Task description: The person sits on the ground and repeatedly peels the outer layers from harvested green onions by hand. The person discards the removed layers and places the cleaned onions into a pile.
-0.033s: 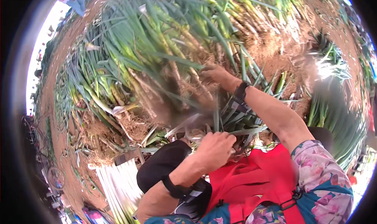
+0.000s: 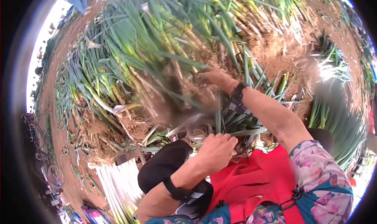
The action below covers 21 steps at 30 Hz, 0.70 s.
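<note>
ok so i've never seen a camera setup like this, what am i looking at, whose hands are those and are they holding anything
No machine here, just a person's bare left hand and right hand. The view comes from a wide fisheye camera worn on the head, looking down, so straight edges bend. On the brown ground lies a big heap of green leek-like plants with shaggy roots; white stalks lie at lower left. The right hand is in among the heap; the left is curled near the red apron. Whether either grips anything is too blurred or hidden to tell.
</note>
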Each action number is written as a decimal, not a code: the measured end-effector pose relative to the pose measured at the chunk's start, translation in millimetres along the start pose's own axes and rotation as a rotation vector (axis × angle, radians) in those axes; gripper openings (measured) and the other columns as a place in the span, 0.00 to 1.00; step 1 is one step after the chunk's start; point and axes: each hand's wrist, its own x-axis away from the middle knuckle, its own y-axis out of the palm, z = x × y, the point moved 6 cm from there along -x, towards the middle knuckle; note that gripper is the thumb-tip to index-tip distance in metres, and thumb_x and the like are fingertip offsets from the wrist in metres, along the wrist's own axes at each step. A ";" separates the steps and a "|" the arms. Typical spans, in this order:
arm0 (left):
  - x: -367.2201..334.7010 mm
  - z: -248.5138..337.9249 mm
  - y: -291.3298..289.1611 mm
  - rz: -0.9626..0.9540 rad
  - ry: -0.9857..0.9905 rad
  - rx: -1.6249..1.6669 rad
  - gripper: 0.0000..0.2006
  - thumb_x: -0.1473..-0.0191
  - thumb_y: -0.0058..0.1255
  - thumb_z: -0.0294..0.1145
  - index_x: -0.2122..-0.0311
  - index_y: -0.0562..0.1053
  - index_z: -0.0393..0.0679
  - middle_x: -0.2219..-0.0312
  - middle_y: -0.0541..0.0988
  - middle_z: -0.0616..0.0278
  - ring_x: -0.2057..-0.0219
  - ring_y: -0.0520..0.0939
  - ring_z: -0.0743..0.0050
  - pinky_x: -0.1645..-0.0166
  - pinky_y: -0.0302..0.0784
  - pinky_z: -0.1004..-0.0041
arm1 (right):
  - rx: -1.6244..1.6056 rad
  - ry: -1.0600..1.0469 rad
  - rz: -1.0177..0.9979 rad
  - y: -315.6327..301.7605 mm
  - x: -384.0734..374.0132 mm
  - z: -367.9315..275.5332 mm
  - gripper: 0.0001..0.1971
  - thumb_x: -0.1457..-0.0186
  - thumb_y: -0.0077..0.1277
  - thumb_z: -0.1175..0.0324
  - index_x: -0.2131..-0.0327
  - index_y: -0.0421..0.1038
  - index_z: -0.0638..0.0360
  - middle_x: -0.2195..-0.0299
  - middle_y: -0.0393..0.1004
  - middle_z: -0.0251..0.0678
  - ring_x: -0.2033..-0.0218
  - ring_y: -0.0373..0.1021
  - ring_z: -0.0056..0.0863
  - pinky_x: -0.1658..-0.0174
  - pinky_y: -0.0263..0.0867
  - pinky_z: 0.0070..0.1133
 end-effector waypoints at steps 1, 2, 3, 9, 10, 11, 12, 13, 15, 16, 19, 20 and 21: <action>4.4 -2.5 -1.0 -0.020 -0.014 -0.050 0.10 0.46 0.53 0.34 0.60 0.72 0.42 0.65 0.78 0.55 0.61 0.80 0.53 0.58 0.71 0.59 | 0.184 0.018 0.009 16.4 -14.9 6.6 0.17 0.40 0.51 0.63 0.52 0.73 0.64 0.61 0.79 0.43 0.62 0.78 0.31 0.66 0.74 0.25; 8.3 -5.1 -0.7 -0.041 -0.025 -0.099 0.10 0.46 0.53 0.34 0.60 0.72 0.42 0.65 0.78 0.56 0.61 0.80 0.54 0.58 0.71 0.59 | 0.369 0.033 0.021 30.9 -27.5 13.4 0.17 0.40 0.49 0.63 0.52 0.73 0.63 0.60 0.79 0.45 0.59 0.77 0.34 0.62 0.75 0.26; 7.2 -3.4 -3.9 -0.055 -0.026 -0.081 0.10 0.46 0.53 0.34 0.60 0.72 0.42 0.65 0.78 0.56 0.61 0.79 0.55 0.58 0.71 0.60 | 0.567 -0.062 0.058 32.4 -45.4 22.2 0.18 0.41 0.49 0.61 0.52 0.73 0.62 0.59 0.79 0.46 0.58 0.77 0.36 0.59 0.73 0.27; 22.6 -7.6 2.2 -0.089 -0.047 -0.037 0.11 0.44 0.50 0.35 0.59 0.72 0.41 0.65 0.77 0.55 0.61 0.79 0.57 0.58 0.70 0.60 | 0.512 0.027 0.328 74.3 -86.1 48.5 0.24 0.48 0.52 0.54 0.51 0.71 0.58 0.58 0.77 0.52 0.53 0.73 0.50 0.48 0.66 0.36; 23.4 -7.2 3.8 -0.069 -0.025 -0.032 0.11 0.44 0.50 0.35 0.59 0.72 0.41 0.65 0.77 0.55 0.61 0.79 0.57 0.58 0.70 0.61 | 0.610 0.038 0.378 78.5 -87.6 44.1 0.25 0.49 0.53 0.54 0.52 0.70 0.59 0.59 0.77 0.52 0.53 0.73 0.51 0.49 0.66 0.38; 24.8 -7.1 7.0 -0.050 -0.004 -0.027 0.11 0.44 0.50 0.36 0.59 0.72 0.41 0.65 0.77 0.55 0.61 0.78 0.57 0.58 0.69 0.61 | 0.773 0.041 0.435 83.4 -87.9 38.8 0.24 0.49 0.53 0.55 0.53 0.70 0.60 0.60 0.77 0.52 0.53 0.73 0.52 0.49 0.66 0.38; 26.5 -7.7 8.1 -0.028 0.011 -0.025 0.12 0.44 0.50 0.36 0.59 0.72 0.41 0.65 0.77 0.55 0.62 0.78 0.57 0.58 0.69 0.61 | 0.934 0.037 0.486 90.0 -88.8 33.0 0.23 0.49 0.53 0.56 0.53 0.69 0.61 0.60 0.77 0.52 0.53 0.73 0.52 0.49 0.66 0.39; 27.8 -8.2 10.5 -0.032 0.002 -0.016 0.12 0.44 0.50 0.36 0.58 0.72 0.41 0.65 0.77 0.55 0.62 0.78 0.57 0.58 0.69 0.61 | 0.997 0.008 0.505 96.3 -87.4 29.0 0.20 0.49 0.52 0.59 0.56 0.68 0.62 0.61 0.78 0.53 0.53 0.74 0.52 0.49 0.65 0.39; 30.9 -7.8 14.2 -0.041 -0.016 0.005 0.12 0.44 0.50 0.36 0.58 0.72 0.41 0.64 0.77 0.55 0.62 0.78 0.56 0.58 0.68 0.61 | 1.044 -0.014 0.476 96.9 -89.3 24.5 0.20 0.49 0.52 0.59 0.55 0.69 0.61 0.60 0.78 0.53 0.53 0.74 0.52 0.48 0.65 0.39; 32.0 -7.2 14.3 -0.033 -0.015 -0.019 0.12 0.43 0.50 0.35 0.58 0.71 0.41 0.65 0.77 0.55 0.62 0.78 0.57 0.58 0.68 0.61 | 1.067 -0.021 0.468 92.1 -91.0 24.9 0.20 0.49 0.52 0.60 0.55 0.69 0.61 0.60 0.78 0.53 0.53 0.74 0.52 0.48 0.64 0.39; 36.2 -12.7 15.9 -0.015 -0.043 -0.026 0.12 0.44 0.50 0.35 0.58 0.71 0.40 0.65 0.77 0.54 0.62 0.78 0.54 0.57 0.69 0.59 | 0.903 -0.014 0.523 80.0 -84.0 13.4 0.21 0.51 0.55 0.57 0.59 0.71 0.64 0.62 0.78 0.55 0.55 0.74 0.54 0.53 0.68 0.39; 37.3 -16.6 16.5 -0.018 -0.061 0.006 0.12 0.44 0.50 0.36 0.59 0.71 0.40 0.65 0.77 0.53 0.62 0.77 0.51 0.56 0.70 0.57 | 0.811 -0.011 0.529 72.1 -76.2 5.1 0.22 0.51 0.56 0.56 0.60 0.72 0.65 0.62 0.78 0.56 0.55 0.74 0.54 0.55 0.69 0.39; 30.8 -10.3 10.0 -0.031 -0.036 0.003 0.12 0.44 0.51 0.36 0.60 0.71 0.39 0.65 0.76 0.51 0.62 0.77 0.48 0.55 0.71 0.55 | 0.719 -0.163 0.618 32.0 -79.9 -2.1 0.23 0.53 0.58 0.54 0.61 0.72 0.66 0.66 0.79 0.50 0.62 0.76 0.52 0.58 0.70 0.39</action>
